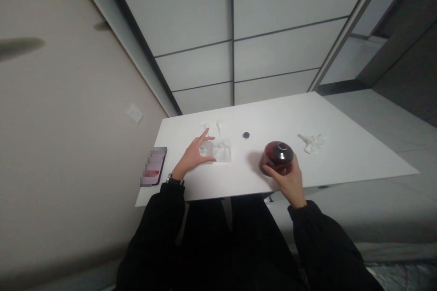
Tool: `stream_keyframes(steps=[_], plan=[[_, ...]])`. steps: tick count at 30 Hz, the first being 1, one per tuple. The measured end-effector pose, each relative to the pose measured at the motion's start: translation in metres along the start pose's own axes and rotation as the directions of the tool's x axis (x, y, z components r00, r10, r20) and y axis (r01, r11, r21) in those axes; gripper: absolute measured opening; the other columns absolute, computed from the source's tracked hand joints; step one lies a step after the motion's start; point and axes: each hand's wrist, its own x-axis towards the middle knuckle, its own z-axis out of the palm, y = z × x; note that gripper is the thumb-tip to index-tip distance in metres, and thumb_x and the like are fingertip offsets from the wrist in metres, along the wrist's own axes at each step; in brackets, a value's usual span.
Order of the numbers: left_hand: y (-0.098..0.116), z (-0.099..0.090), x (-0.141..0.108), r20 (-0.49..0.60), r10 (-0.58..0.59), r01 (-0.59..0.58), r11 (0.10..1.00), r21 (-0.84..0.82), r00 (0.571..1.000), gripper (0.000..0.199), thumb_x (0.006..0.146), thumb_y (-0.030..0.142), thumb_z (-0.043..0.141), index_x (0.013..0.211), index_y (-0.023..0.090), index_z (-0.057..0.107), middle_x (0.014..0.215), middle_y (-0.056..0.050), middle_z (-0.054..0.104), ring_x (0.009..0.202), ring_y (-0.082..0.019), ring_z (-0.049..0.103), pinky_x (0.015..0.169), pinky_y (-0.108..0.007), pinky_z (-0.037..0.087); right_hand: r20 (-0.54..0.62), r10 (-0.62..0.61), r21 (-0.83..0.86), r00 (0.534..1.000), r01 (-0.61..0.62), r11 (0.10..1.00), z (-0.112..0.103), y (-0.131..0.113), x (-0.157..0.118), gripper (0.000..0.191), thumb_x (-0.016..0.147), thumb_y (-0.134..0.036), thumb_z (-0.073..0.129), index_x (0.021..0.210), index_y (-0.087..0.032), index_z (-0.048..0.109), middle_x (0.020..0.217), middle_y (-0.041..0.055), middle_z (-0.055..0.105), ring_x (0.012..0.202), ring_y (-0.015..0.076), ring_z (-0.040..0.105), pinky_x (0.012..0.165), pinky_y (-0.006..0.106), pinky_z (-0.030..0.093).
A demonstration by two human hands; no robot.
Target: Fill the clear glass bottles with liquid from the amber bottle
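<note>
My right hand (285, 177) is wrapped round a squat, rounded dark red glass bottle (275, 152), with the thumb across its near side. The bottle is near the front edge of the white table (341, 145); a small pale ring shows on its top. My left hand (194, 157) spans a clear plastic box (223, 151), thumb along the near edge and fingers along the far edge. Whatever is inside the box is too faint to name. Just beyond it lie two small white pieces, one with a rounded head (219, 125) and a thin stem.
A small round black cap (246, 135) lies between the box and the bottle. Crumpled white tissue (312, 143) rests at the right. A phone (154, 167) lies by the table's left edge, near the wall. Behind the table stand white panelled sliding doors (273, 54).
</note>
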Motion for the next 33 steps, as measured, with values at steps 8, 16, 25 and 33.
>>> stream_keyframes(steps=[8, 16, 25, 33], plan=[[0.006, 0.017, -0.004, -0.052, 0.013, -0.013, 1.000, 0.009, 0.999, 0.115, 0.078, 0.037, 0.092, 0.171, 0.028, 0.024, 0.139, -0.007, 0.072, 0.128, -0.029, 0.060, 0.119, -0.051, 0.042, -0.010, 0.009, 0.002, 1.000, -0.009, 1.000, -0.001, 0.007, 0.001, 0.084, 0.067, -0.048, 0.095, 0.139, -0.019, 0.061, 0.136, 0.0159, 0.070, 0.126, 0.0360, 0.068, 0.113, 0.060, 0.052], [0.028, 0.043, -0.036, -0.101, 0.047, -0.046, 0.999, 0.016, 0.994, 0.133, 0.072, 0.046, 0.098, 0.172, 0.034, 0.012, 0.142, -0.009, 0.071, 0.123, -0.031, 0.065, 0.111, -0.053, 0.050, 0.092, -0.281, -0.260, 0.955, 0.295, 0.919, -0.004, -0.021, 0.012, 0.077, 0.077, -0.045, 0.092, 0.145, -0.023, 0.061, 0.139, 0.0143, 0.071, 0.129, 0.0354, 0.068, 0.113, 0.061, 0.054], [0.034, 0.048, -0.037, -0.190, 0.150, -0.140, 0.988, 0.064, 0.970, 0.144, 0.067, 0.059, 0.097, 0.172, 0.036, 0.002, 0.148, -0.011, 0.069, 0.124, -0.035, 0.067, 0.105, -0.053, 0.053, 0.284, -0.489, -0.395, 0.825, 0.565, 0.724, 0.002, -0.033, 0.030, 0.071, 0.090, -0.030, 0.081, 0.155, -0.031, 0.053, 0.135, 0.0129, 0.070, 0.123, 0.0342, 0.068, 0.105, 0.059, 0.058], [0.039, 0.050, -0.038, -0.181, 0.104, -0.100, 0.994, 0.034, 0.978, 0.139, 0.071, 0.042, 0.100, 0.172, 0.037, 0.005, 0.136, -0.006, 0.075, 0.114, -0.032, 0.065, 0.101, -0.050, 0.054, 0.360, -0.541, -0.455, 0.760, 0.649, 0.610, 0.013, -0.037, 0.031, 0.075, 0.092, -0.019, 0.075, 0.160, -0.033, 0.047, 0.137, 0.0143, 0.069, 0.125, 0.0356, 0.068, 0.111, 0.065, 0.051]])
